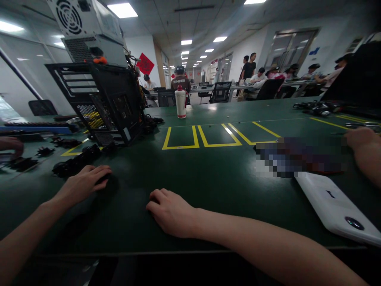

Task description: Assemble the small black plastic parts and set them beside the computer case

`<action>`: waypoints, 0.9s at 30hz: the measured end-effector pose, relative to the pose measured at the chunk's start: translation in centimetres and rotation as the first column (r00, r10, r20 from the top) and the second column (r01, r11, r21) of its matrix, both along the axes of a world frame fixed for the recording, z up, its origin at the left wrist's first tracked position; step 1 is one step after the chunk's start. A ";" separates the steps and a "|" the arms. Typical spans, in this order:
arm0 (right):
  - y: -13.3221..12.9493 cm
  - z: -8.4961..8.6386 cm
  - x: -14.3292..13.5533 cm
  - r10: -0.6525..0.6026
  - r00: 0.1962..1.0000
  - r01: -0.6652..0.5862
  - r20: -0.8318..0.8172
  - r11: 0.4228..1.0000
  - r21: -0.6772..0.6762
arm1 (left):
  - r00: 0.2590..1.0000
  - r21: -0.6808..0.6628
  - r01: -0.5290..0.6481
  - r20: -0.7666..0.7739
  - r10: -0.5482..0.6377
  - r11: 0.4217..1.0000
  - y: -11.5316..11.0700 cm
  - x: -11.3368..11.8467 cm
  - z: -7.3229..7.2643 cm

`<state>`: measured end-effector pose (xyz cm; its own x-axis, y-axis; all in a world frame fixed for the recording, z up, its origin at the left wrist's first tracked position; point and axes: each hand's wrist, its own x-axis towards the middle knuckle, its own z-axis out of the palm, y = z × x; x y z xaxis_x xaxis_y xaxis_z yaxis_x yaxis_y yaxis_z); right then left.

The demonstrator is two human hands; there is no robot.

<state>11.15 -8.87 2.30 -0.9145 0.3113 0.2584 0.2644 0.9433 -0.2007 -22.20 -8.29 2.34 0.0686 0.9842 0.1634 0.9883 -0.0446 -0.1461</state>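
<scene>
My left hand [86, 183] reaches over the green table, palm down, thumb apart from its outstretched fingers. The gap under those fingers is dark, and no held object shows there. Just beyond it lies a bundle of black cables [76, 161]. My right hand [172, 212] rests on the tabletop near the front edge, its fingers curled inward. What is inside the curl, if anything, is hidden. Behind my left hand stands an open black computer case [104, 103], with a grey metal box with a fan grille [89, 31] on top.
A white cup with a red lid [180, 103] stands beyond the yellow tape outlines [180, 148]. A white device [336, 206] lies at right beside a pixelated patch. Other people's hands show at the left edge [13, 146] and right edge [363, 149]. More cables [317, 107] lie far right.
</scene>
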 end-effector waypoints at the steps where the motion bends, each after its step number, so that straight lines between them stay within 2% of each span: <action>1: -0.3 -0.1 -0.8 0.018 1.000 -0.018 0.005 0.999 0.037 | 1.000 -0.011 -0.017 0.010 0.017 1.000 0.0 -0.3 0.0; 4: -1.8 -0.9 -4.8 0.157 0.987 -0.152 -0.034 0.981 0.121 | 0.998 -0.076 -0.050 0.031 0.052 0.996 0.1 -1.2 0.5; 8: -3.8 -2.6 -12.4 0.290 0.953 -0.278 -0.088 0.952 0.129 | 1.000 -0.085 -0.010 0.010 0.011 0.996 0.2 -2.0 0.9; 12: -3.3 -3.5 -19.5 0.255 0.967 -0.253 -0.024 0.966 0.054 | 1.000 -0.090 -0.006 -0.021 0.004 0.996 0.1 -2.6 1.3; 14: -2.5 -3.2 -21.6 0.237 0.971 -0.237 -0.006 0.971 -0.020 | 0.999 -0.095 -0.020 -0.035 0.017 0.995 0.1 -2.9 1.6; 16: -2.0 -2.8 -22.4 0.207 0.978 -0.207 0.003 0.978 -0.039 | 0.999 -0.099 -0.033 -0.045 0.029 0.995 0.0 -3.0 2.2; 18: -2.0 -2.3 -21.5 0.195 0.981 -0.195 0.015 0.981 0.016 | 0.998 -0.081 -0.040 -0.045 0.037 0.996 -0.2 -2.5 2.7; 19: -2.2 -2.2 -20.4 0.227 0.973 -0.230 0.048 0.971 0.062 | 0.998 -0.061 -0.036 -0.045 0.033 0.997 -0.2 -2.0 3.0; 21: -2.7 -1.8 -17.1 0.218 0.976 -0.218 0.020 0.964 0.151 | 0.998 -0.024 -0.005 -0.058 0.003 1.000 -0.3 -0.1 3.3; 25: -2.8 -0.4 -7.9 0.274 0.962 -0.270 0.014 0.937 0.222 | 0.983 -0.048 0.165 -0.068 -0.168 0.985 -0.1 6.7 3.0; 27: -2.0 0.4 -3.2 0.131 0.991 -0.131 0.016 0.969 0.208 | 0.965 -0.083 0.260 -0.018 -0.262 0.962 0.0 10.8 2.6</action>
<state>7.98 -10.86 2.72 -0.9443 0.1283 0.3031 0.1359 0.9907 0.0042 -11.38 -8.26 4.90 0.3284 0.9411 0.0803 0.9362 -0.3132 -0.1594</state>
